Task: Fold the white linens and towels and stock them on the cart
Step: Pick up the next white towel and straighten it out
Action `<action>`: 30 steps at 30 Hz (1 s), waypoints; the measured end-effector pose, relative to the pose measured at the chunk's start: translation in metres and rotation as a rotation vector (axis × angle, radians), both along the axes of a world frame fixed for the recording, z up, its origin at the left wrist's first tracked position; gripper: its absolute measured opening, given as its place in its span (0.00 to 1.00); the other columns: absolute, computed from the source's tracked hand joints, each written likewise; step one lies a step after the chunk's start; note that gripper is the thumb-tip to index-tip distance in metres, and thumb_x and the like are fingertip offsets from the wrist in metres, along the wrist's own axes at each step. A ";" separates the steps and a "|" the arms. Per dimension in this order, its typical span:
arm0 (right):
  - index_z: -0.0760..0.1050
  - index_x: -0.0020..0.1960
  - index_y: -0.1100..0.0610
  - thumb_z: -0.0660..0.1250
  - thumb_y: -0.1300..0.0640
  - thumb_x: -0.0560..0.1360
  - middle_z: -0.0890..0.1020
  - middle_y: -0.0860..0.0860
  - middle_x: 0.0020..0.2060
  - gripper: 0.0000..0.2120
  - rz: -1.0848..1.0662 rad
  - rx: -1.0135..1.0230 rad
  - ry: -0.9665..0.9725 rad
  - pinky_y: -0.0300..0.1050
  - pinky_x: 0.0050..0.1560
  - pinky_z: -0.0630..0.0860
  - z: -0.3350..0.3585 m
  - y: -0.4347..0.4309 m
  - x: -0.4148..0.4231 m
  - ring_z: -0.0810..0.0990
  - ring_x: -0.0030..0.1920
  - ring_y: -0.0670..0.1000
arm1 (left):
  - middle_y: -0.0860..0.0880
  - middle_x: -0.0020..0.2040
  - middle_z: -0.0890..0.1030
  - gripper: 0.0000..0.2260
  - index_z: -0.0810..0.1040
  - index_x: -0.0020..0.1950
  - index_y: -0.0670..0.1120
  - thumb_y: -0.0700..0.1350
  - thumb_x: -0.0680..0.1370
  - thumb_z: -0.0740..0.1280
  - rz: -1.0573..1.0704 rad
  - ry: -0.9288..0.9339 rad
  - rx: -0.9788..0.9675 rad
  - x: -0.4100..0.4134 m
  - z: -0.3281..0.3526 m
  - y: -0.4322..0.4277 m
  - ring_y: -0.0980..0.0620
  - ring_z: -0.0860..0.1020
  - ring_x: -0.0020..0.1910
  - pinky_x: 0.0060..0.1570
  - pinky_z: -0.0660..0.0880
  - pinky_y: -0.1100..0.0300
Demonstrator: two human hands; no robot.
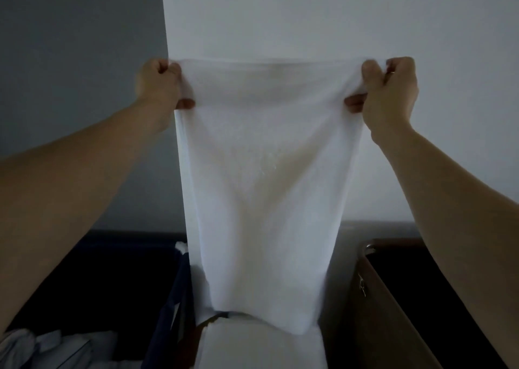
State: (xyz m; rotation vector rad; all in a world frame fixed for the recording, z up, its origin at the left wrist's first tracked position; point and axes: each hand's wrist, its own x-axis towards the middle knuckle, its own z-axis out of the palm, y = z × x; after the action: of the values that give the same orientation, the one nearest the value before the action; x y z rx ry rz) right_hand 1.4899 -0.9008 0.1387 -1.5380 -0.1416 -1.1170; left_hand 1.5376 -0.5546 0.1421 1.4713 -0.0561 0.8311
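Note:
A white towel [261, 189] hangs stretched out in front of me, its top edge level at chest height. My left hand [161, 86] grips the top left corner, fingers curled over the edge and thumb below. At the top right corner my right hand [390, 88] grips the towel the same way. The towel's lower edge hangs just above a stack of folded white linen [261, 346] at the bottom centre.
A dark blue laundry bin [168, 321] with crumpled white linen [56, 346] stands at lower left. A brown cart compartment [393, 307] with a dark inside stands at lower right. A white wall rises straight ahead.

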 end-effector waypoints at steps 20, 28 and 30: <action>0.66 0.45 0.43 0.66 0.46 0.79 0.82 0.54 0.41 0.09 -0.089 -0.081 0.197 0.37 0.25 0.76 -0.126 0.008 -0.234 0.82 0.26 0.49 | 0.50 0.46 0.71 0.06 0.73 0.53 0.42 0.45 0.83 0.62 -0.119 0.181 0.013 -0.249 -0.133 0.013 0.51 0.76 0.42 0.35 0.83 0.54; 0.70 0.53 0.52 0.66 0.47 0.79 0.82 0.52 0.39 0.10 -0.096 -0.117 0.435 0.38 0.26 0.77 -0.222 0.023 -0.351 0.83 0.28 0.48 | 0.49 0.51 0.76 0.04 0.76 0.49 0.50 0.47 0.82 0.63 -0.207 0.393 0.048 -0.370 -0.232 0.040 0.48 0.78 0.50 0.41 0.83 0.54; 0.70 0.52 0.52 0.66 0.47 0.79 0.82 0.52 0.39 0.10 -0.108 -0.109 0.472 0.37 0.24 0.76 -0.241 0.022 -0.372 0.83 0.27 0.48 | 0.47 0.53 0.77 0.04 0.76 0.50 0.50 0.48 0.82 0.63 -0.220 0.433 0.092 -0.392 -0.250 0.045 0.48 0.78 0.51 0.42 0.82 0.54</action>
State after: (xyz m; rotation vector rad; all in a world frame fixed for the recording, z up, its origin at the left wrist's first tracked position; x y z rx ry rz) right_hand 1.1184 -0.8787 -0.1024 -1.8835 0.2062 -0.8096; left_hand 1.1460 -0.5099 -0.1081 1.6695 0.0691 0.3256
